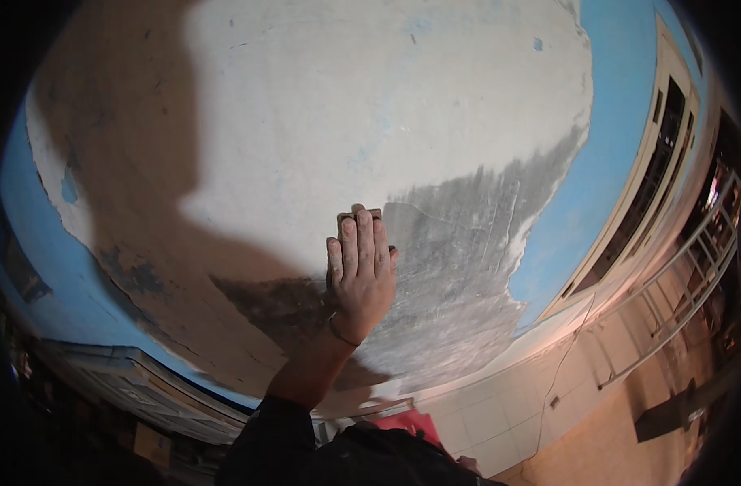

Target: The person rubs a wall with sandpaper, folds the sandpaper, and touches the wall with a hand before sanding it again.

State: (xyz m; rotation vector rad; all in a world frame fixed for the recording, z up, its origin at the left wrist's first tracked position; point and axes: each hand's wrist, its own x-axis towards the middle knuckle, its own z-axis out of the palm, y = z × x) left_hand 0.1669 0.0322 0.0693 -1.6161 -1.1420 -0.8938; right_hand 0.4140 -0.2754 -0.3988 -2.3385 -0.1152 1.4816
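Observation:
My left hand point(362, 271) presses against the wall point(306, 105), palm inward and fingers pointing up. Under it is a small brown sanding block point(376, 214), gripped between thumb and fingers; only its top edge shows past the fingertips. The wall is pale and bare of paint, with a dark grey, damp-looking patch point(459, 251) right of and below the hand. What looks like part of my right hand point(468, 463) shows low at the bottom edge, its fingers too small to make out.
Blue paint point(621, 121) with a ragged edge borders the bare area. A louvred window point(642, 190) is at right, a metal ladder point(678, 300) beside it. A cable point(553, 381) runs down to the tiles. Something red point(411, 423) lies below me.

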